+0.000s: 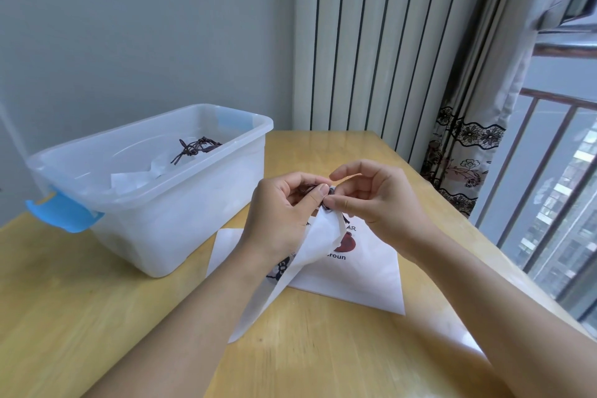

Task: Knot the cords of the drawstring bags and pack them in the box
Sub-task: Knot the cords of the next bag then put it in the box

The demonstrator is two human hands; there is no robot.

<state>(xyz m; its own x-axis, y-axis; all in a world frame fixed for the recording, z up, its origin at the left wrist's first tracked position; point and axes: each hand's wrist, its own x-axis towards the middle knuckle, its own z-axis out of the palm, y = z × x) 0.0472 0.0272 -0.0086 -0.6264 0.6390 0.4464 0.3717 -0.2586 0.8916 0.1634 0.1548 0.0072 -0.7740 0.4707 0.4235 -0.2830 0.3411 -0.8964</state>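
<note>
I am partway through, by my reckoning. At least one white bag [135,179] with its dark cords tied [195,149] already lies in the clear plastic box [181,220] on the far left of the table [97,317]. I hold a second white bag [310,255] up by its top, above the middle of the table. My left hand [284,210] pinches the dark cord [328,192] at the bag's mouth between thumb and fingers, and my right hand [371,197] pinches the same cord from the other side, fingers curled. The knot looks unfinished, though my fingers hide most of it.

Another flat bag with a red print [361,268] lies on the table just under my hands, so that one seems left to do.

The box stands open, near my left hand, with nothing between. A curtain [468,155] hangs at the far right by the window.
</note>
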